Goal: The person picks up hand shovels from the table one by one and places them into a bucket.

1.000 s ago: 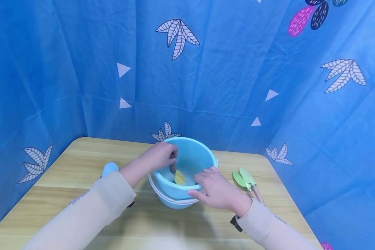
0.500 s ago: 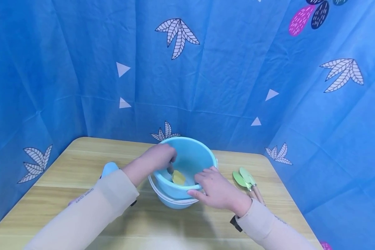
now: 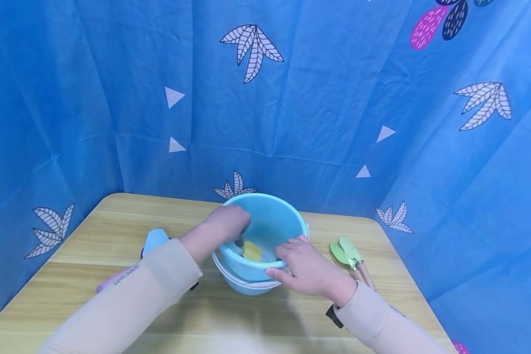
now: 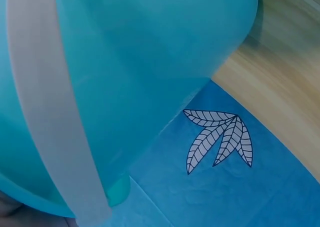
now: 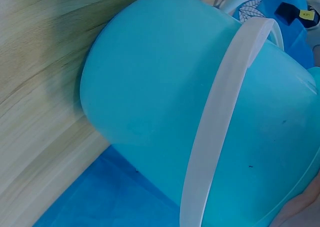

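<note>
In the head view a light blue bucket (image 3: 276, 219) stands on the wooden table, tilted toward me, its pale handle (image 3: 230, 276) hanging down the front. My left hand (image 3: 227, 222) reaches over its left rim with curled fingers. Below them a small yellow trowel (image 3: 251, 251) lies low inside, its handle end at my fingers, which are mostly hidden in shadow. My right hand (image 3: 307, 268) grips the front right rim, thumb outside and fingers over the edge. Both wrist views are largely filled by the bucket's outer wall (image 5: 150, 77) and its handle (image 4: 45, 87).
Two green garden tools (image 3: 347, 251) with wooden handles lie right of the bucket. At left, a light blue rounded tool (image 3: 156, 239) and a purple object (image 3: 108, 281) are partly covered by my left sleeve (image 3: 132, 295). A blue patterned curtain (image 3: 265, 123) hangs behind the table.
My left hand has sunk slightly lower into the bucket, and less of the brown handle shows beneath it. My right hand keeps its grip on the rim.
</note>
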Tool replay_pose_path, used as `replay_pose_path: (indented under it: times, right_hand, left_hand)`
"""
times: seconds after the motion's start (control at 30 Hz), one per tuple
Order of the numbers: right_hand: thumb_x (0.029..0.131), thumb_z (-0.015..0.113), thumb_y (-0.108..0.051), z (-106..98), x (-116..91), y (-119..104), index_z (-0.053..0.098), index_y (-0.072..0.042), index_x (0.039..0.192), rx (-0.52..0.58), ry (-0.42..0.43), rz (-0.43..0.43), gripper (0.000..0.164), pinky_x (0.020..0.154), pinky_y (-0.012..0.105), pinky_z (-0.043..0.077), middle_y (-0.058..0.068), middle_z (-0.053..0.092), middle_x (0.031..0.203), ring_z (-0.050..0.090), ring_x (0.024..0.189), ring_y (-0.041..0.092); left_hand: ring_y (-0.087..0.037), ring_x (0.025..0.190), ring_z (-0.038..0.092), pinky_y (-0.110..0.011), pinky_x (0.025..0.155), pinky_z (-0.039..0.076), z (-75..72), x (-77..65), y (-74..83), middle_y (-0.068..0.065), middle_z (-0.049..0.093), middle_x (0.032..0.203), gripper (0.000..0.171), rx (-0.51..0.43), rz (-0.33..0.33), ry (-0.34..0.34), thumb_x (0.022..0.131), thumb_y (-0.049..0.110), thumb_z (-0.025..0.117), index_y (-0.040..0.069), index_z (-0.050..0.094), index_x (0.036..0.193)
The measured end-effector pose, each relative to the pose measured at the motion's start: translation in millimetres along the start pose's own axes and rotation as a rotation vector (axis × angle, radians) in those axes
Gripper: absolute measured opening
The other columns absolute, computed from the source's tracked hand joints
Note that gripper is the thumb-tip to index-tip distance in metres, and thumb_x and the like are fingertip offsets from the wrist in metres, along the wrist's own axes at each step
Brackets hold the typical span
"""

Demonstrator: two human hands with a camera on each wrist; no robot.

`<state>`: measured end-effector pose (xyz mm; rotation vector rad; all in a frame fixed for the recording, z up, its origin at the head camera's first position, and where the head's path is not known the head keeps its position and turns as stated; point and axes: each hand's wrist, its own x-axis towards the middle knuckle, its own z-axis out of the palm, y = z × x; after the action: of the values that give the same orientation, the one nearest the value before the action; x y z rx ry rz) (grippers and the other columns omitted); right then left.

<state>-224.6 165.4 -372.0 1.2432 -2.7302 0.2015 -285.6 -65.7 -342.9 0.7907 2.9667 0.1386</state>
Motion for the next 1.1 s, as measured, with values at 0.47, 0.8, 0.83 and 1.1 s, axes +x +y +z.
replay_pose_path:
  times: [0.47, 0.8, 0.83, 1.1]
  right_hand:
    - [0.1, 0.04, -0.063, 0.9, -0.2, -0.2, 0.053, -0.02, 0.079, -0.011, 0.007, -0.005, 0.049, 0.08, 0.031, 0.032, -0.011, 0.039, 0.068, 0.04, 0.073, 0.008]
    - [0.1, 0.04, -0.063, 2.8, 0.1, 1.0, 0.05, -0.022, 0.078, -0.016, 0.008, -0.003, 0.047, 0.08, 0.031, 0.032, -0.011, 0.039, 0.068, 0.04, 0.073, 0.008]
    - [0.1, 0.04, -0.063, 3.1, 0.0, 1.2, 0.05, -0.022, 0.078, -0.017, 0.008, -0.003, 0.047, 0.08, 0.031, 0.032, -0.011, 0.039, 0.068, 0.04, 0.072, 0.008]
    - [0.1, 0.041, -0.063, 4.6, -0.4, 2.7, 0.049, -0.023, 0.078, -0.017, 0.019, -0.009, 0.047, 0.08, 0.031, 0.032, -0.011, 0.039, 0.068, 0.04, 0.072, 0.008]
  left_hand:
    - [-0.019, 0.078, 0.061, -0.037, 0.082, 0.056, -3.7, -2.7, 9.0, 0.0, 0.065, 0.081, 0.021, 0.084, -0.054, -0.038, 0.079, 0.012, 0.086, 0.013, 0.072, 0.094]
    - [-0.021, 0.083, 0.063, -0.039, 0.082, 0.056, 0.4, -0.1, 8.2, -0.001, 0.068, 0.088, 0.028, 0.1, -0.079, -0.046, 0.08, 0.014, 0.085, 0.012, 0.073, 0.105]
    - [-0.021, 0.083, 0.063, -0.039, 0.081, 0.056, 1.1, 0.2, 8.1, -0.001, 0.068, 0.089, 0.028, 0.1, -0.079, -0.045, 0.08, 0.014, 0.085, 0.012, 0.073, 0.105]
    - [-0.021, 0.084, 0.063, -0.04, 0.081, 0.057, 3.2, 0.9, 8.7, -0.002, 0.07, 0.093, 0.029, 0.118, -0.086, -0.029, 0.08, 0.013, 0.085, 0.013, 0.072, 0.106]
